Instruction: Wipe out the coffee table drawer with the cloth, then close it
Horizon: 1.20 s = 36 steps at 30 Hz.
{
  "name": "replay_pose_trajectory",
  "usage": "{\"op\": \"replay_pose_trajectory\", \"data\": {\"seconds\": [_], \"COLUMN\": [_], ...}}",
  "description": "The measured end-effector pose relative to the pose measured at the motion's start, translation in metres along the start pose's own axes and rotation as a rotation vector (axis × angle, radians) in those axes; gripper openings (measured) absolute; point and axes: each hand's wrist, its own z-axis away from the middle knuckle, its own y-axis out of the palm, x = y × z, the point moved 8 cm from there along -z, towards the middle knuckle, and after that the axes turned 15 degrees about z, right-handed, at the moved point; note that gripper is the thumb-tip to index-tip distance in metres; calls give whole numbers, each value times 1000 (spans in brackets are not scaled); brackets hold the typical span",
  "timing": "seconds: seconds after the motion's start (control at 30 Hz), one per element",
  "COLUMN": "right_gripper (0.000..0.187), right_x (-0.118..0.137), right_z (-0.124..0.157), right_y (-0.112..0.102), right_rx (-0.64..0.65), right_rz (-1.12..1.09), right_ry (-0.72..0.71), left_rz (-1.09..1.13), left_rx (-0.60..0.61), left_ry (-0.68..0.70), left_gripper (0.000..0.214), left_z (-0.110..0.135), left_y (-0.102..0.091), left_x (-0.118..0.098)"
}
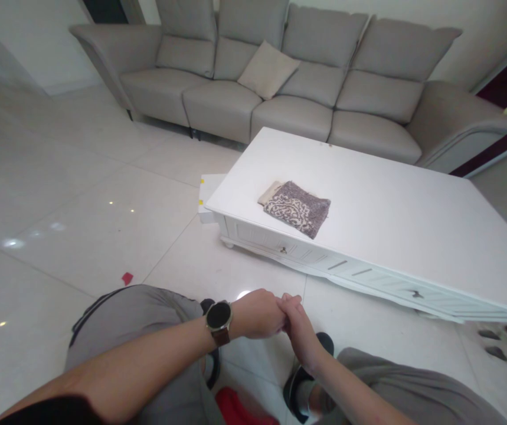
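Note:
My left hand [257, 313] and my right hand [297, 327] are clasped together in front of my knees, fingers closed round each other and nothing else in them. A dark round watch [218, 319] sits on my left wrist. A folded patterned brown towel [296, 208] lies near the left front corner of the white coffee table [395, 200], well beyond both hands and untouched.
A grey sectional sofa [280, 82] with a beige cushion [267, 69] stands behind the table. The table has drawers [306, 260] along its front. The floor is glossy pale tile, with a small red scrap [127, 278] on it. A red object [239, 410] lies between my feet.

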Motion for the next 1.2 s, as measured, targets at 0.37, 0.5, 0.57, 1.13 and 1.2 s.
{"op": "replay_pose_trajectory", "data": {"seconds": [0.37,0.5,0.57,1.13,1.2], "right_gripper": [46,47,47,44,44], "right_x": [-3,-3,-2,-1,-3], "right_z": [-6,-7,-7,-5,-6], "right_y": [-1,1,2,2,0], "right_rx": [-4,-3,-1,4,-3], "right_rz": [17,24,22,25,24], "right_ry": [-23,-17,-11,-28,-21], "left_rz": [17,21,23,6,-4], "left_rx": [25,34,48,27,7], "left_ry": [-41,-54,-64,-36,-18], "left_gripper": [29,22,16,17,19], "left_z": [-2,-1,0,1,1], "left_y": [3,2,3,4,3], "left_x": [4,5,6,5,4]}}
